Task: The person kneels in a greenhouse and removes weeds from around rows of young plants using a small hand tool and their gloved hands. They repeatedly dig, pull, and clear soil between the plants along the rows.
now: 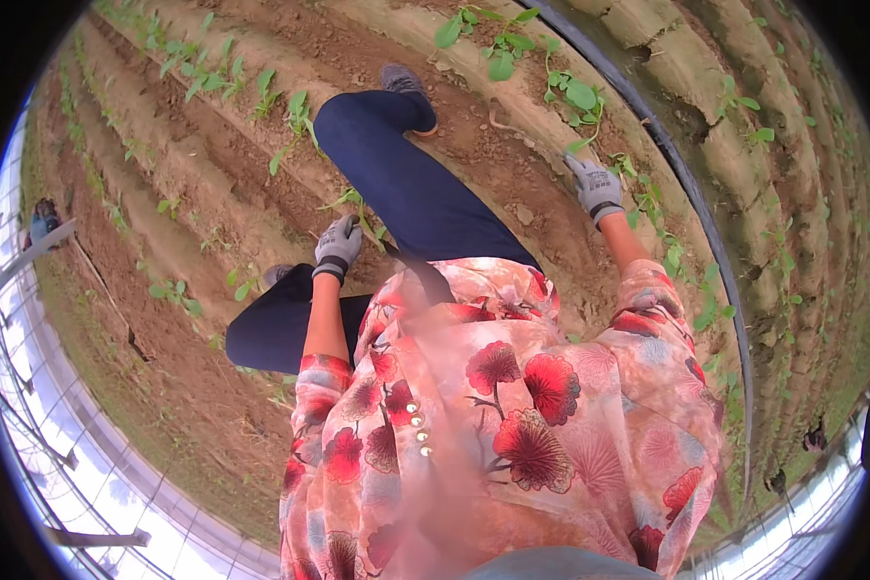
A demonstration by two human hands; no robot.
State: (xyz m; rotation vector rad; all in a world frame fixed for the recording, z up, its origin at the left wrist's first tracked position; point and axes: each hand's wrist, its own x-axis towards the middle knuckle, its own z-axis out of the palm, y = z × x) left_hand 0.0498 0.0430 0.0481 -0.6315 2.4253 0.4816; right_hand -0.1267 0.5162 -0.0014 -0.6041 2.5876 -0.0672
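My left hand (pixel 338 245), in a grey work glove with a dark cuff, is beside my thigh with its fingers curled. Whether anything thin is inside them cannot be made out. Small green seedlings (pixel 355 199) grow just past its fingertips, partly behind my leg. On the other side, my right hand (pixel 596 187), gloved the same way, reaches down to a ridge of soil. Its fingertips are at the lower leaves of a broad-leaved seedling (pixel 581 98); whether they grip a leaf or stem is unclear. My dark-blue trouser leg (pixel 420 181) is bent between the two hands.
A black irrigation hose (pixel 652 123) curves along the right-hand ridge. More seedlings (pixel 210 72) stand in rows at upper left. Brown furrows (pixel 536 174) run between the ridges. Another person (pixel 43 221) is far off at left. A glazed or film-covered wall (pixel 109 464) rims the field.
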